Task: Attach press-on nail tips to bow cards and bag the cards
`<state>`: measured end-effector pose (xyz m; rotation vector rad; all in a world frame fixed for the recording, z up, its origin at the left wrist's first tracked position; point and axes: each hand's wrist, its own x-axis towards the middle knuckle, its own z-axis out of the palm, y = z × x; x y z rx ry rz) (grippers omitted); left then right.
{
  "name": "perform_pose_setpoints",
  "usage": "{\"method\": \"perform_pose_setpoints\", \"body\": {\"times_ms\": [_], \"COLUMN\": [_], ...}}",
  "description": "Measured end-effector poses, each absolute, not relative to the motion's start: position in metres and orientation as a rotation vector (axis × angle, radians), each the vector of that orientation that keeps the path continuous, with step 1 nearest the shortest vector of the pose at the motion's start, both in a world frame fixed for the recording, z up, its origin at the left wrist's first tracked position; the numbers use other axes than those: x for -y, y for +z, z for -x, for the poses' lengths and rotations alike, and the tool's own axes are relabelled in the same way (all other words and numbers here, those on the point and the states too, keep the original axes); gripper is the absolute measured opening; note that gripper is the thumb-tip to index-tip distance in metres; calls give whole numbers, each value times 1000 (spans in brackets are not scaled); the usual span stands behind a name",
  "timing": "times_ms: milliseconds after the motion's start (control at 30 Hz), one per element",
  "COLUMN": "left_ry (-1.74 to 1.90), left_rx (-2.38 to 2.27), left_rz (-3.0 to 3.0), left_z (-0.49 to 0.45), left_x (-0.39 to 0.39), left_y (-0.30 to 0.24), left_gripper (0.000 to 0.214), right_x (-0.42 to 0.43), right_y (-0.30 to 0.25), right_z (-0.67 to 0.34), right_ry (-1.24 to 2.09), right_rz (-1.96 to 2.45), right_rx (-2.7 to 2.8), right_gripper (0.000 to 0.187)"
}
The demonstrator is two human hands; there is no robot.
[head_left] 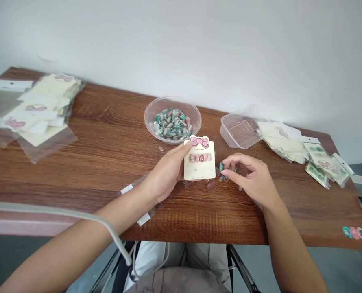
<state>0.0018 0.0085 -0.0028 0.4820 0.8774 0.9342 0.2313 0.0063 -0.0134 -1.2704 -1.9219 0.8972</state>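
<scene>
The left hand [168, 171] grips a card [199, 171] bearing pink nails [197, 158], above the worktop [107, 175] between its front and back edges; just beside it, the right hand [250, 176] pinches a green nail [221, 166] in thumb and finger.

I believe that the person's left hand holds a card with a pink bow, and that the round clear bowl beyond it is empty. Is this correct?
Not quite: the round clear bowl is not empty. The head view shows many green and pinkish pieces in it. The left hand does hold a card with a pink bow.
</scene>
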Motion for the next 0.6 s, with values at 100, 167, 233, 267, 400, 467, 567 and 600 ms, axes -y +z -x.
{"method": "perform_pose_setpoints", "body": {"times_ms": [100, 167, 233, 267, 400, 467, 567, 600], "left_ry": [929, 921, 913, 907, 904, 905, 891, 886], "left_rx": [-843, -834, -852, -862, -862, -870, -877, -870], "left_rz": [-490, -500, -501, -501, -504, -516, -536, -540], "left_z": [-3, -3, -4, -5, -6, -7, -7, -8], "left_x": [-7, -5, -3, -3, 0, 1, 2, 2], "left_y": [-6, -7, -7, -6, -6, -7, -9, -10], "left_gripper": [38, 38, 39, 38, 35, 34, 34, 35], "right_x": [0, 4, 8, 9, 10, 10, 11, 11], "right_y": [-10, -9, -10, -11, -15, -17, -18, -18], "right_z": [-223, -215, -207, -203, -194, -192, -190, -190], "right_ry": [754, 654, 573, 543, 471, 458, 461, 458], "right_rz": [1145, 1031, 936, 914, 910, 910, 923, 932], "right_rx": [2006, 2080, 2139, 2158, 2187, 2205, 2227, 2229], "right_gripper": [7, 10, 12, 13, 13, 11, 10, 10]}}
